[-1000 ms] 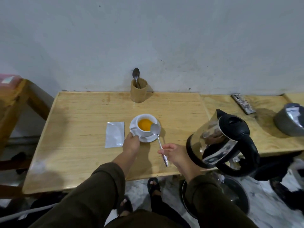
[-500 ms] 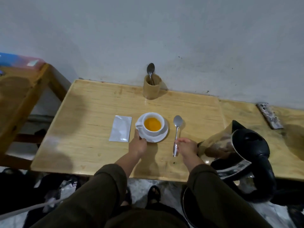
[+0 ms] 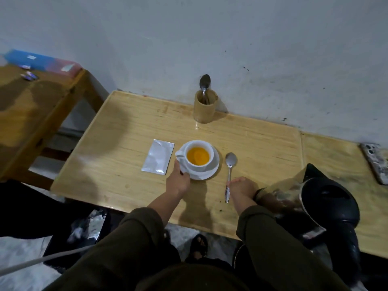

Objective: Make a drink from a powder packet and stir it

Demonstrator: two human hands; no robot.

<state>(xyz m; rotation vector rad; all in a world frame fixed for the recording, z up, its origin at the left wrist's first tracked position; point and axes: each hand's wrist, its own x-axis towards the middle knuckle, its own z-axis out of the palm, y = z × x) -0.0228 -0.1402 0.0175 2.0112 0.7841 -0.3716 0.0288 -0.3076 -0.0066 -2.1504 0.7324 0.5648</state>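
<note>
A white cup [image 3: 211,152] of orange drink stands on a white saucer [image 3: 210,174] in the middle of the wooden table [image 3: 126,133]. My left hand [image 3: 178,182] grips the saucer's near left rim. A metal spoon [image 3: 231,159] lies flat on the table just right of the saucer, bowl pointing away from me. My right hand [image 3: 241,186] rests on the table with its fingertips on the spoon's handle. A silver powder packet [image 3: 158,159] lies flat to the left of the saucer.
A black and steel kettle [image 3: 327,198] stands close to my right forearm at the table's near right. A bamboo holder [image 3: 204,108] with another spoon [image 3: 204,81] stands by the wall. A phone [image 3: 376,160] lies far right. A second wooden table [image 3: 31,106] is at left.
My right hand took the spoon off the cup's rim and laid it flat on the table right of the saucer. My left hand stayed on the saucer. My view shifted left.
</note>
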